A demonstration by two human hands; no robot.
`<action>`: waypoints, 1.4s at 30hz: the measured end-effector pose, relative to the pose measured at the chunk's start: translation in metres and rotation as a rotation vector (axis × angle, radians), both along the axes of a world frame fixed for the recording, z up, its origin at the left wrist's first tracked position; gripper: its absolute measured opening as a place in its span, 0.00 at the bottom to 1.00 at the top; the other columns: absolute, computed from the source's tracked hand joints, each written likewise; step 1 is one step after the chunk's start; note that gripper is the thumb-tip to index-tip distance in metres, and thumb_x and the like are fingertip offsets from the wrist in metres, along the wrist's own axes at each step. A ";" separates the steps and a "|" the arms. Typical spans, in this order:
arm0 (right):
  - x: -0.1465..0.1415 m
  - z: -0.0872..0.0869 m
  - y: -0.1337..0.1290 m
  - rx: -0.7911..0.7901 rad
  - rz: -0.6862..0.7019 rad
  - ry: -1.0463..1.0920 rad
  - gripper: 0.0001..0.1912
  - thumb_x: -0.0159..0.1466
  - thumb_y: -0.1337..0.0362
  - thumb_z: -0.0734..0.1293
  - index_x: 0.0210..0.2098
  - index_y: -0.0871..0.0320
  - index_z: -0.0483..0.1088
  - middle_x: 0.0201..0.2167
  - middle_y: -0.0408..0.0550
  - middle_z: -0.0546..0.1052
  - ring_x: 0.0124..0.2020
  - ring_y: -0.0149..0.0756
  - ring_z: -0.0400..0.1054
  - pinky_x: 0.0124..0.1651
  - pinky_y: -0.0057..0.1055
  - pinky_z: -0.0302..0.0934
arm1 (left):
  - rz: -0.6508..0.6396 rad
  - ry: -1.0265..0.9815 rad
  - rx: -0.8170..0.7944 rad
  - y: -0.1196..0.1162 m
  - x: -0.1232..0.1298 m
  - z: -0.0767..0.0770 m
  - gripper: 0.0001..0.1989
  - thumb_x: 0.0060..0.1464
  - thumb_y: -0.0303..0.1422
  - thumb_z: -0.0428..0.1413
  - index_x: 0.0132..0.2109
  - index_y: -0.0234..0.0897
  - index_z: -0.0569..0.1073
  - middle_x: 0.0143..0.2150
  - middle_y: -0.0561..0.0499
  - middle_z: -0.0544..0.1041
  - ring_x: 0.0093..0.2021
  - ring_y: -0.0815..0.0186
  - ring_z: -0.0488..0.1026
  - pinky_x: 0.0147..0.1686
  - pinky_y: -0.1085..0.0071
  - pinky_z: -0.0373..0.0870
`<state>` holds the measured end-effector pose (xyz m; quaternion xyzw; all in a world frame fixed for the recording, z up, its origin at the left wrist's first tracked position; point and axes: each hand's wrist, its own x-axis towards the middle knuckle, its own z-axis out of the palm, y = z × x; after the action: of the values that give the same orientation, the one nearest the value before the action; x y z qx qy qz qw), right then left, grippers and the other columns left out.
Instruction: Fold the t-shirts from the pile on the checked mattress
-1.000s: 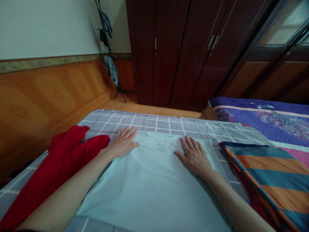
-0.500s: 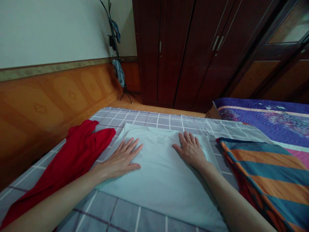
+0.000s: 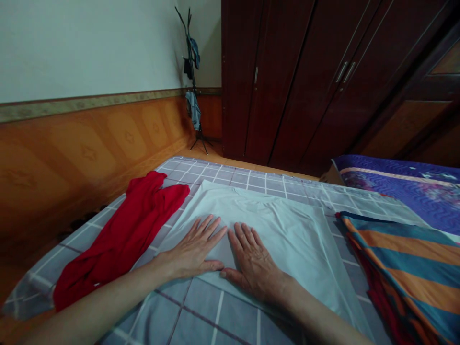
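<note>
Fingers of my left hand [image 3: 196,249] lie spread, pressing nothing between them, and my right hand's [image 3: 257,266] sit flat, a little closer together; thumbs nearly meet at the near edge of the white shirt [image 3: 287,225], laid out on the checked sheet [image 3: 230,314]. Red cloth [image 3: 125,235] is left of it, striped cloth [image 3: 413,258] right; farther off, a coat rack [image 3: 193,72] and wardrobe [image 3: 287,81].

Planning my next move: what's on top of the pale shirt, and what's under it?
The left hand and right hand lie on the shirt. The checked sheet shows around it; anything underneath is covered.
</note>
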<state>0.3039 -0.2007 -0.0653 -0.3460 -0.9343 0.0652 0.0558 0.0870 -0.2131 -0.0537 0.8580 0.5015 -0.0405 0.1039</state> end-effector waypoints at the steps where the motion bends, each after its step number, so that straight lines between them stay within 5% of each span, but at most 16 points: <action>1: 0.002 -0.002 0.001 0.014 -0.007 -0.004 0.45 0.63 0.42 0.57 0.65 0.73 0.49 0.65 0.72 0.48 0.66 0.59 0.39 0.64 0.57 0.42 | -0.005 -0.010 0.011 0.000 -0.002 -0.001 0.41 0.57 0.54 0.47 0.69 0.42 0.41 0.71 0.43 0.36 0.69 0.52 0.28 0.65 0.49 0.32; 5: 0.024 -0.010 0.000 0.096 -0.046 -0.027 0.43 0.63 0.43 0.59 0.65 0.70 0.51 0.65 0.69 0.49 0.66 0.59 0.40 0.63 0.56 0.46 | -0.034 -0.028 0.029 -0.001 -0.010 -0.004 0.41 0.57 0.58 0.42 0.69 0.43 0.39 0.71 0.44 0.34 0.69 0.50 0.28 0.64 0.49 0.31; 15: 0.141 -0.043 -0.024 0.437 -0.365 -0.016 0.36 0.66 0.45 0.55 0.63 0.65 0.56 0.64 0.62 0.57 0.66 0.52 0.46 0.61 0.52 0.52 | 0.003 -0.043 0.034 -0.001 -0.008 -0.004 0.41 0.57 0.58 0.42 0.69 0.43 0.42 0.71 0.44 0.37 0.69 0.49 0.30 0.64 0.48 0.32; 24: 0.138 -0.042 -0.026 0.481 -0.386 -0.029 0.35 0.65 0.45 0.55 0.62 0.64 0.57 0.63 0.61 0.59 0.65 0.53 0.47 0.60 0.51 0.53 | -0.010 -0.059 0.005 0.000 -0.010 -0.001 0.41 0.58 0.58 0.40 0.69 0.41 0.41 0.71 0.43 0.38 0.69 0.52 0.30 0.64 0.49 0.33; 28: 0.140 -0.044 -0.025 0.517 -0.365 -0.007 0.35 0.65 0.46 0.57 0.63 0.64 0.55 0.63 0.62 0.58 0.65 0.54 0.47 0.58 0.51 0.55 | 0.014 -0.077 0.038 0.027 -0.015 0.006 0.39 0.60 0.56 0.35 0.69 0.35 0.42 0.70 0.41 0.42 0.70 0.57 0.36 0.65 0.53 0.35; 34: 0.142 -0.046 -0.023 0.575 -0.327 0.001 0.39 0.64 0.45 0.58 0.66 0.63 0.48 0.64 0.62 0.56 0.65 0.54 0.46 0.57 0.50 0.55 | 0.265 0.028 0.079 0.080 -0.028 -0.001 0.38 0.61 0.53 0.41 0.68 0.30 0.49 0.70 0.36 0.44 0.69 0.50 0.40 0.64 0.49 0.37; 42: 0.142 -0.040 -0.023 0.627 -0.335 -0.010 0.43 0.62 0.44 0.59 0.67 0.64 0.45 0.64 0.62 0.57 0.64 0.53 0.51 0.57 0.48 0.53 | 0.313 0.009 0.162 0.086 -0.026 -0.005 0.38 0.61 0.52 0.42 0.68 0.27 0.49 0.69 0.34 0.44 0.69 0.49 0.39 0.64 0.47 0.37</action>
<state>0.4458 -0.2233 -0.1048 -0.4608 -0.8394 -0.2366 0.1645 0.0610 -0.1270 -0.0589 0.7748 0.6310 0.0127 0.0371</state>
